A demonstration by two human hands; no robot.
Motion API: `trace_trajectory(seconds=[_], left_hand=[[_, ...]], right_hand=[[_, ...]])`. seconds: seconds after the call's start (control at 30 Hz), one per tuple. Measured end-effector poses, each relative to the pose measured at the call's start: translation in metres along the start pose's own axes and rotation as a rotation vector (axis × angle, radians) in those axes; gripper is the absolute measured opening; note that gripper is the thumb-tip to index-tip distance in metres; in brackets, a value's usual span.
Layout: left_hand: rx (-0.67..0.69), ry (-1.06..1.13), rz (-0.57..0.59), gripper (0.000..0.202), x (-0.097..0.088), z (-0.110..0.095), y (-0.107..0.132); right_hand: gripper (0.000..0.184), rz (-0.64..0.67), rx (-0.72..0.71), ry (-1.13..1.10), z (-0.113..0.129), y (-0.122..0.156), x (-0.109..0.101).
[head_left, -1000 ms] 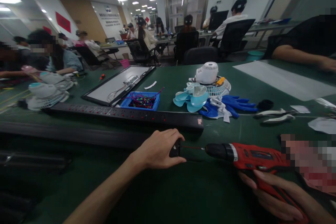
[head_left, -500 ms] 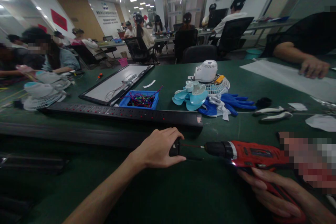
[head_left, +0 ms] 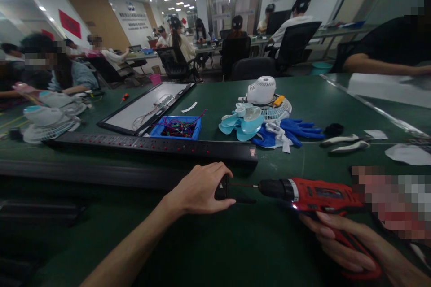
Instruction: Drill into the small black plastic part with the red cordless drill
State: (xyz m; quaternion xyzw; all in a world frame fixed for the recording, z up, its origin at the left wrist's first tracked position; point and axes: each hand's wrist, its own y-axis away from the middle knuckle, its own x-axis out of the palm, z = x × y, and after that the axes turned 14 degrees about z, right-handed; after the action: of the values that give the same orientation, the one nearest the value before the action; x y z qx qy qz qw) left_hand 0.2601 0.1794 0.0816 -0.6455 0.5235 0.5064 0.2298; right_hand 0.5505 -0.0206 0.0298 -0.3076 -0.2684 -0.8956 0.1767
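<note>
Left hand (head_left: 202, 190) clamped over the right-hand end of the black bar (head_left: 101, 176), thumb below, fingers over the top. Bar lies flat on the tabletop (head_left: 202, 246), running off to the left edge of view. Right hand (head_left: 350, 244) wrapped round the grip of the red drill (head_left: 323, 195), drill level, small lamp under the chuck lit. Long thin bit (head_left: 242, 184) points left at the bar's end face; can't tell if the tip is seated or just close.

Socket strip (head_left: 161, 147) lies just behind the bar. Behind that: blue bin (head_left: 198, 131) of wires, pale blue fan blades (head_left: 240, 126), blue gloves (head_left: 301, 129) beside them, white fan base (head_left: 261, 92) further back. Pliers (head_left: 348, 145) lie behind the drill. Co-worker's arm (head_left: 380, 65) far right, over a white sheet (head_left: 373, 87).
</note>
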Motion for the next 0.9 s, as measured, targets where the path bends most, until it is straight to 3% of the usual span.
trace_trajectory(seconds=[0.1, 0.2, 0.4, 0.63, 0.9], left_hand=[[-0.005, 0.001, -0.005, 0.055, 0.0006, -0.0003, -0.0001], [-0.009, 0.002, -0.014, 0.062, 0.0015, 0.0, 0.0002], [0.006, 0.014, -0.021, 0.058, 0.0013, 0.0004, 0.0006], [0.009, -0.003, -0.042, 0.058, 0.0044, 0.0016, -0.0006], [-0.015, -0.013, -0.039, 0.057, 0.0071, 0.0035, -0.0016]], right_hand=[[0.044, -0.049, -0.079, -0.058, -0.002, -0.0004, 0.001], [0.043, -0.02, -0.068, -0.074, -0.0047, -0.0006, 0.0001], [0.04, -0.043, -0.091, -0.055, -0.0063, -0.0015, 0.0012], [0.041, 0.035, -0.088, 0.003, -0.0028, -0.0034, -0.0045], [0.037, -0.003, -0.151, -0.067, -0.0042, -0.0057, -0.0035]])
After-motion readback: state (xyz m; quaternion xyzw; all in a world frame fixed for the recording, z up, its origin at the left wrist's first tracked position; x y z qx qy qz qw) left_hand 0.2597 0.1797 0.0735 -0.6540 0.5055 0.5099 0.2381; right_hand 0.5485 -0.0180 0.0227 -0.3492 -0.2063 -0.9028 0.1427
